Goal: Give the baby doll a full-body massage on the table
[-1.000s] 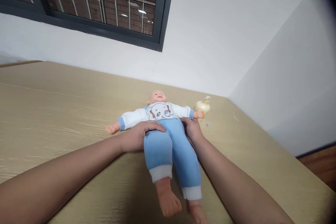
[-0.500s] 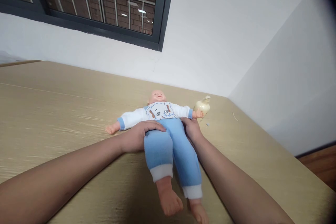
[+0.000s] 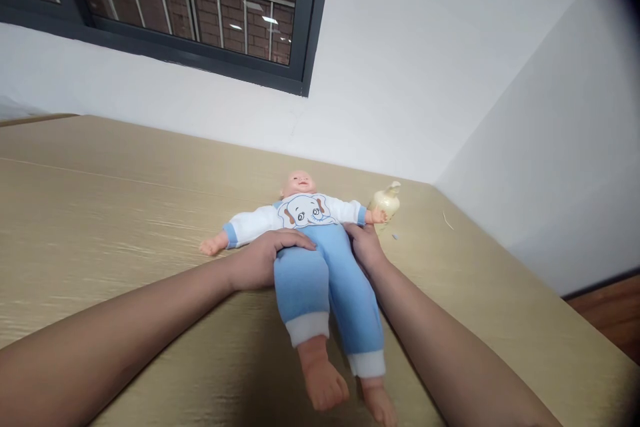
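A baby doll (image 3: 325, 273) lies face up on a wooden table (image 3: 150, 227), its feet toward me and its arms spread wide. It wears a white top with an elephant face and light blue trousers with white cuffs. My left hand (image 3: 265, 259) grips the doll at the hip, thumb laid over the top of the thigh. On the other side, my right hand (image 3: 367, 247) clasps the doll's waist below its outstretched arm. The fingers of both hands are largely hidden by the doll's body.
A cream-coloured, onion-shaped object (image 3: 386, 200) stands by the doll's hand at the right. Near it lie a small bluish scrap (image 3: 395, 237) and a thin pale strand (image 3: 447, 221). Behind the table rises a white wall (image 3: 380, 80) with a barred, dark-framed window (image 3: 304, 33).
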Demonstrator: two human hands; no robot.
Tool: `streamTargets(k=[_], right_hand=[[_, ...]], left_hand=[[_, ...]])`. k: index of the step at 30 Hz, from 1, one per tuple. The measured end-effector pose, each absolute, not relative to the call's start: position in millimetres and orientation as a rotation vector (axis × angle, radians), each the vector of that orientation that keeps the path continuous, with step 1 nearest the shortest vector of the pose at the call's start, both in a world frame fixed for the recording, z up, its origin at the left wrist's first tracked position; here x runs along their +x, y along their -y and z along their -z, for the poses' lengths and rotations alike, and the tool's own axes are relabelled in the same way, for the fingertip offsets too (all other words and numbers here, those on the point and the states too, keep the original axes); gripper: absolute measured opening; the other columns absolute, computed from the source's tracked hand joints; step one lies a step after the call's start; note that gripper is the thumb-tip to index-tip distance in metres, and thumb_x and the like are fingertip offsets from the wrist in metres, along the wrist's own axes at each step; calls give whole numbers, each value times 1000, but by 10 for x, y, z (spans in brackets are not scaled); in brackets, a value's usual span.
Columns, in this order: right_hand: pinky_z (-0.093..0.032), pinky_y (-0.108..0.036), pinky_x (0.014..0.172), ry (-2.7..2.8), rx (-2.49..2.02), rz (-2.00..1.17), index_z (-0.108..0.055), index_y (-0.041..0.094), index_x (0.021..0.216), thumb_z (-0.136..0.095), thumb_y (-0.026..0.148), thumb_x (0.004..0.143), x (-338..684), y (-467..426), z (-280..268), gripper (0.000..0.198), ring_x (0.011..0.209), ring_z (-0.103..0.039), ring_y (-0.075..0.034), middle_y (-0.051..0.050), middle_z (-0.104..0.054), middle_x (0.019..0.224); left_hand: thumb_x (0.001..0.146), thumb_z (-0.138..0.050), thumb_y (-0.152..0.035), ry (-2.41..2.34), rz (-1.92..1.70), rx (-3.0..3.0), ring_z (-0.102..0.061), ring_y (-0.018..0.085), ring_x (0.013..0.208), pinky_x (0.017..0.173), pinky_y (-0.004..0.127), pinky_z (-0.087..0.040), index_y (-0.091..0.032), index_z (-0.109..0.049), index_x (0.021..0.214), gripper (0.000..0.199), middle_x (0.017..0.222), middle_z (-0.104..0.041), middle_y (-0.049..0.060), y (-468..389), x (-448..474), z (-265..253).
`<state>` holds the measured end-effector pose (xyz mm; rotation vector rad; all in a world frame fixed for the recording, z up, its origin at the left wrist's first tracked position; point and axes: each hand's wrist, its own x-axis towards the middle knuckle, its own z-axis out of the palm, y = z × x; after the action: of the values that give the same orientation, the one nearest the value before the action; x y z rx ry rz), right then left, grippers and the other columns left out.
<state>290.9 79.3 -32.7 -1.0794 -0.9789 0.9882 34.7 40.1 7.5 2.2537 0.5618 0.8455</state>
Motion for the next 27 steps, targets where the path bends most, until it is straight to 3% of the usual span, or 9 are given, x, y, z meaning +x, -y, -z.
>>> streamTargets(k=[11,14,17,21,27], right_hand=[[-52,-38,98,1037,-1190,-908,-67,19,115,-71,22,72,2930,-777,297,43,108,-67,-25,-5,-75,111],[-51,-40,100,1119,-1224,-826,-63,21,124,-72,22,72,2968,-807,327,53,105,-67,-24,-3,-75,107],[-49,-38,104,1178,-1155,-813,-56,24,137,-74,21,72,2987,-821,345,67,107,-67,-22,-2,-72,117],[-42,-40,113,1241,-1045,-834,-59,27,137,-77,21,71,2979,-797,325,69,121,-61,-23,-2,-63,136],[-39,-40,115,1285,-1004,-858,-60,27,136,-78,20,70,2970,-787,311,68,125,-59,-23,-3,-60,139]], left_hand=[[78,-76,-24,-561,-845,2237,-62,25,120,109,43,-45,-26,-66,123,46,130,-66,6,-399,340,-69],[81,-73,-25,-598,-834,2149,-61,26,122,110,44,-44,-24,-67,123,43,131,-66,7,-404,354,-44],[87,-68,-25,-609,-802,1880,-65,26,115,103,42,-51,-20,-68,121,35,125,-69,9,-398,387,-10],[88,-66,-27,-528,-771,1545,-70,25,105,95,37,-55,-17,-69,117,31,113,-74,6,-376,423,22],[87,-67,-23,-525,-771,1539,-69,26,107,97,37,-53,-20,-71,117,31,114,-74,3,-366,421,24]])
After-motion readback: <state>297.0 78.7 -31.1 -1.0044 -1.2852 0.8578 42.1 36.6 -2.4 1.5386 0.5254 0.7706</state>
